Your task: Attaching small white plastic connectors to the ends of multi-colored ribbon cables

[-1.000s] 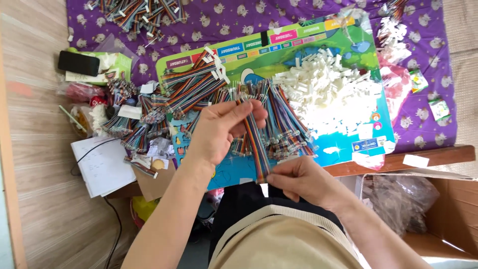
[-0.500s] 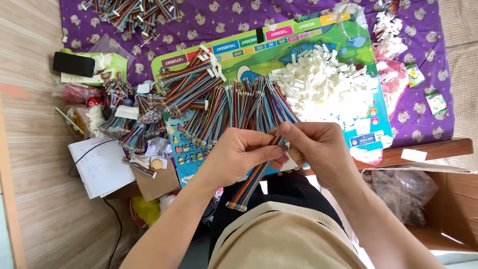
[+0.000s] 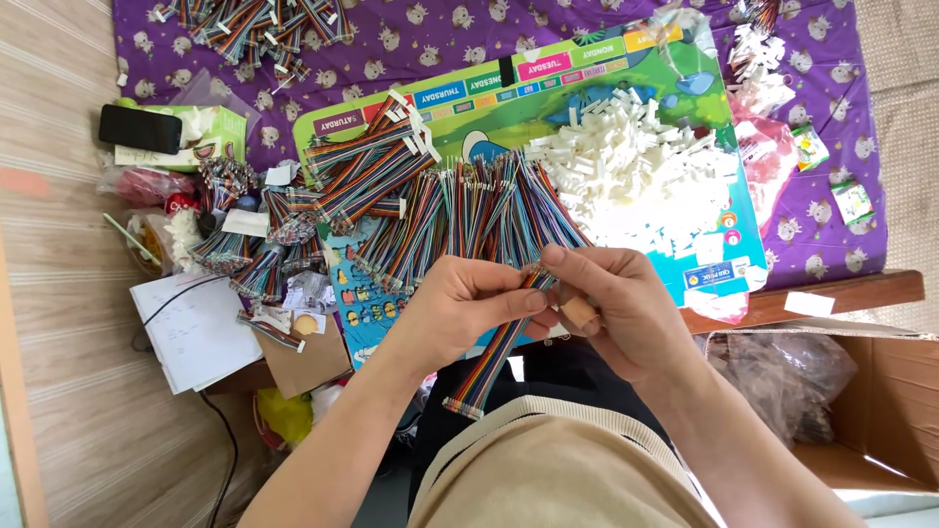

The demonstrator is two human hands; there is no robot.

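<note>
Left hand (image 3: 468, 303) and right hand (image 3: 616, 313) pinched together on one rainbow ribbon cable (image 3: 494, 362), held over the lap just off the tabletop's (image 3: 841, 290) near edge, close to the cable pile (image 3: 460, 210), with free space only below, toward the knees.

Low wooden table (image 3: 841, 291) — purple patterned cloth (image 3: 626, 29), colourful board (image 3: 587, 88), phone (image 3: 140, 128), notepad (image 3: 196, 332).
</note>
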